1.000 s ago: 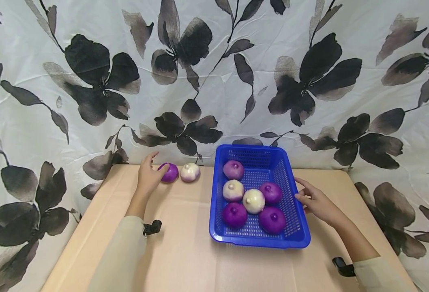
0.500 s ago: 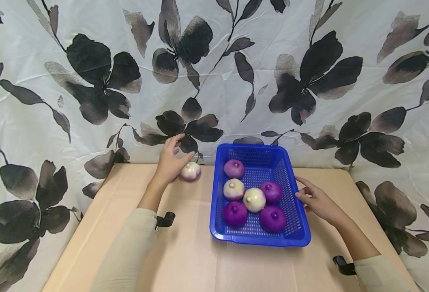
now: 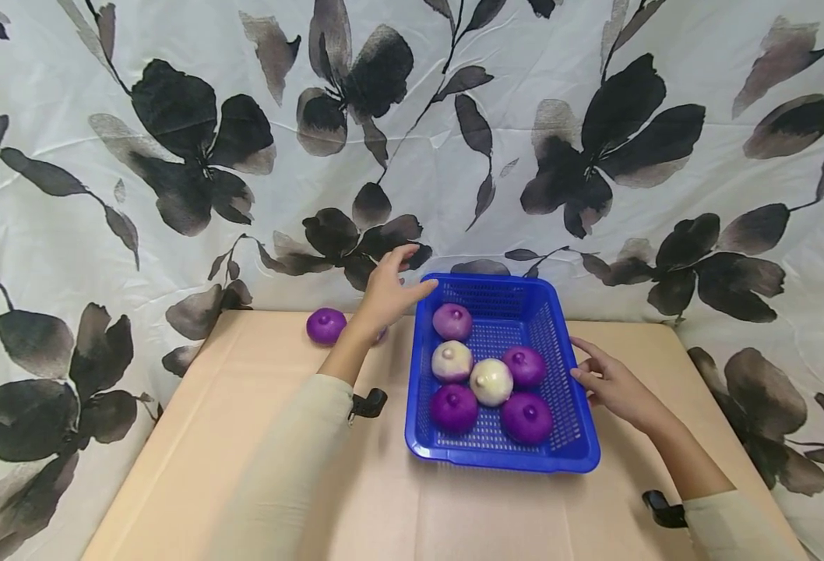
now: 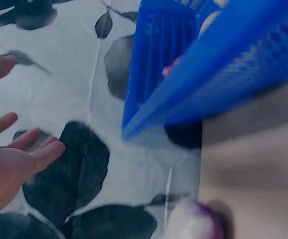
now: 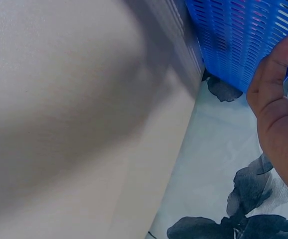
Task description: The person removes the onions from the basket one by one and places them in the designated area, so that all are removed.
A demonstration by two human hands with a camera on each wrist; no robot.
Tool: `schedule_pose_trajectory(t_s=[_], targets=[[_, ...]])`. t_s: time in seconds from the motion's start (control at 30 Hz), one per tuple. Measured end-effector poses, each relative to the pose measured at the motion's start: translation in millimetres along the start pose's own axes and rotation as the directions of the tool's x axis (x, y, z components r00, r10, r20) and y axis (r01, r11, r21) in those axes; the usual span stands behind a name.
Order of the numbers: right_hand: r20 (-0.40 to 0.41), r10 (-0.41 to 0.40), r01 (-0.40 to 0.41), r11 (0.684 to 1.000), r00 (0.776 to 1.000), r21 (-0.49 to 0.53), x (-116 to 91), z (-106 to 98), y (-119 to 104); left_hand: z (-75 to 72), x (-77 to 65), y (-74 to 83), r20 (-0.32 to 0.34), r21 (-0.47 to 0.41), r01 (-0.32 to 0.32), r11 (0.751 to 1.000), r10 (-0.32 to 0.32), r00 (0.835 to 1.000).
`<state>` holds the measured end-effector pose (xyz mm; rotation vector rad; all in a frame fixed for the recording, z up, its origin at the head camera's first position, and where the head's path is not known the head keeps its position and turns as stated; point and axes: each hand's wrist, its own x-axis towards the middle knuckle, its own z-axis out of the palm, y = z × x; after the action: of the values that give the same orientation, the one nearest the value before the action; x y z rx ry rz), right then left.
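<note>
My left hand [image 3: 387, 296], fingers spread and holding nothing, is in the air beside the upper left corner of the blue basket [image 3: 503, 461]. In the left wrist view the basket wall [image 4: 184, 107] stands to the right of that hand. Behind the left wrist, a white and purple onion [image 4: 189, 224] sits on the table, mostly hidden in the head view. A purple onion [image 3: 325, 326] lies to its left. My right hand [image 3: 611, 386] grips the basket's right rim, thumb [image 5: 286, 50] against the outer wall. Inside the basket are several onions, purple and whitish [image 3: 491, 382].
The table [image 3: 377, 499] has a pale tan cover. Its far edge meets a hanging cloth [image 3: 468, 187] printed with dark flowers. A black wrist camera [image 3: 368, 403] sits on the left wrist, another black camera [image 3: 663, 510] on the right one.
My left hand has moved right, from beside the purple onion, past the white and purple one, to the basket's corner. The right hand has kept its grip on the rim.
</note>
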<state>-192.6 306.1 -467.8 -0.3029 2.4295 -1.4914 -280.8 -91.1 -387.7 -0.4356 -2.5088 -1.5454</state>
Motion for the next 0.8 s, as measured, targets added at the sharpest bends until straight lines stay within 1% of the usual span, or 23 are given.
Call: schedule_pose_trajectory(t_s=[0.1, 0.23, 0.43, 0.5, 0.63, 0.8], targets=[[-0.006, 0.005, -0.005, 1.0, 1.0, 0.001, 0, -1, 2, 17.4, 6.4, 3.2, 0.046, -0.01, 0.044, 0.999, -0.043, 0.998], [-0.006, 0.003, -0.003, 1.0, 1.0, 0.001, 1, -1, 3, 39.5, 16.1, 3.1, 0.096, 0.03, 0.085, 0.996, -0.088, 0.992], [-0.004, -0.003, 0.003, 1.0, 1.0, -0.001, 0, -2, 2, 66.1, 26.3, -0.6, 0.107, 0.094, 0.172, 0.981, -0.182, 0.978], [-0.002, -0.004, 0.004, 1.0, 1.0, 0.004, 0, -2, 2, 72.7, 27.4, -3.1, 0.11, 0.118, 0.21, 0.971, -0.223, 0.969], [0.001, -0.003, 0.003, 1.0, 1.0, 0.01, 0, 0, 1, 82.2, 26.4, -7.5, 0.129, 0.158, 0.287, 0.945, -0.308, 0.943], [-0.006, 0.001, -0.001, 1.0, 1.0, 0.015, 0, 0, 1, 95.2, 27.1, -8.9, 0.14, 0.237, 0.338, 0.911, -0.376, 0.916]])
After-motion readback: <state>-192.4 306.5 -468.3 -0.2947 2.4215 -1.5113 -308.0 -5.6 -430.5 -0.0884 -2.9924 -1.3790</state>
